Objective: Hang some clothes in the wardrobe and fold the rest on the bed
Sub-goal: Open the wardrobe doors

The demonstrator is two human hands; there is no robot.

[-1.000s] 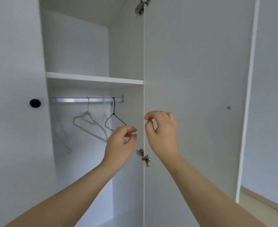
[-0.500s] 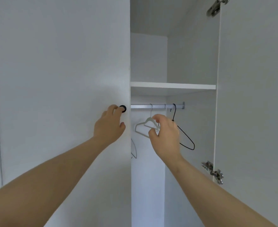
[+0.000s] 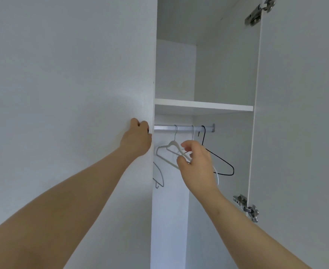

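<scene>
- Hanging by its hook from the rail (image 3: 183, 127), the white hanger (image 3: 168, 149) sits inside the wardrobe, straight ahead of the right hand (image 3: 196, 164) and to the right of the left hand (image 3: 137, 138); its long axis slopes down from left to right, toward the viewer.
- A black hanger (image 3: 220, 162) hangs just to its right on the same rail, its wire passing behind the right hand.
- Of the 2 hands, the right is much nearer: its thumb and curled fingers bracket the white hanger's right shoulder, with a gap between them. Whether they pinch it or only surround it, I cannot tell.
- The left hand curls over the knob (image 3: 148, 131) at the edge of the left door (image 3: 82, 94), gripping it; only a dark sliver of the knob shows.
- The hands are apart, with the door edge between them.
- No clothes are in view, so taking a hanger off the rail looks like the step in hand.
</scene>
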